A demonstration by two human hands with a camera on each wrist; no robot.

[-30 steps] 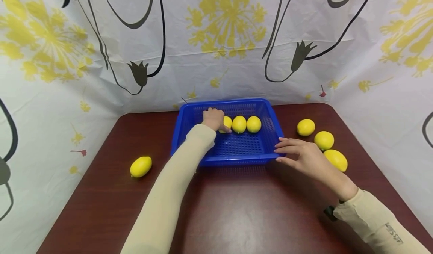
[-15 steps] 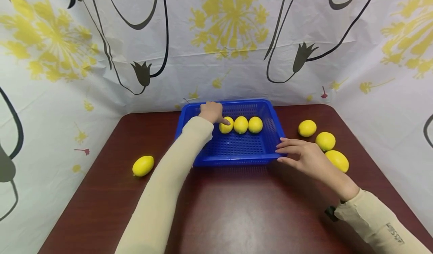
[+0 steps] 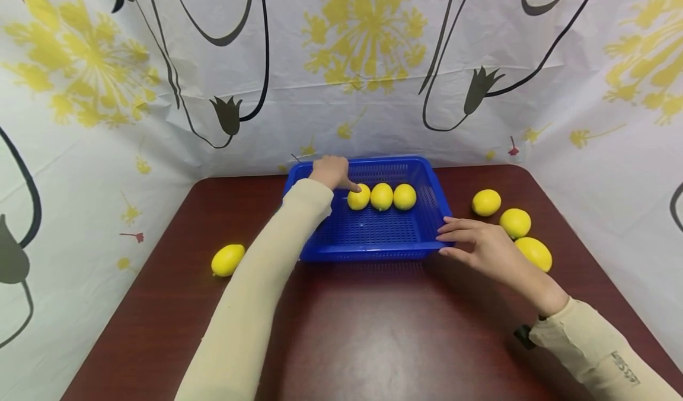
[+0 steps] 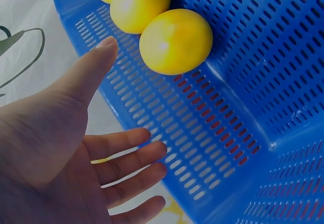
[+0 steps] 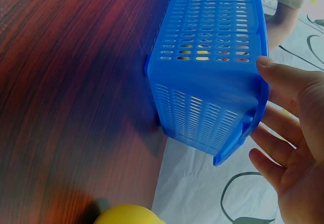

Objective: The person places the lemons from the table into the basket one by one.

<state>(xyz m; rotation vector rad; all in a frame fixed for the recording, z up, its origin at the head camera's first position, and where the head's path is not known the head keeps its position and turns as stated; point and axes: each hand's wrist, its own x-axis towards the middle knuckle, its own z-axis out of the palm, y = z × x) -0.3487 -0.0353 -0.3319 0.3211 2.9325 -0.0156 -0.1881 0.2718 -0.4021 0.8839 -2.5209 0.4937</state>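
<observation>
A blue plastic basket [image 3: 368,248] with slotted walls stands near the table's back edge. Inside it, three yellow lemons sit in a row along the back: a left lemon [image 3: 358,197], a middle lemon [image 3: 381,197] and a right lemon [image 3: 405,197]. Over the basket's back left part is my left hand [image 3: 331,172], thumb spread and holding nothing; the left wrist view shows its loose fingers [image 4: 136,158] apart from the nearest lemon [image 4: 176,41]. My right hand [image 3: 482,244] touches the basket's near right corner, its thumb [image 5: 283,77] at the rim and fingers fairly straight.
Right of the basket, three lemons lie on the dark red-brown table [image 3: 373,330]: a back one [image 3: 486,202], one between [image 3: 515,223] and a front one [image 3: 535,254]. Another lemon [image 3: 228,260] lies left, beside my left sleeve. A patterned white sheet [image 3: 299,122] hangs behind.
My left hand has drawn away from the left lemon in the basket, moving back and left, and that lemon stays in the row. The right hand keeps its place at the corner.
</observation>
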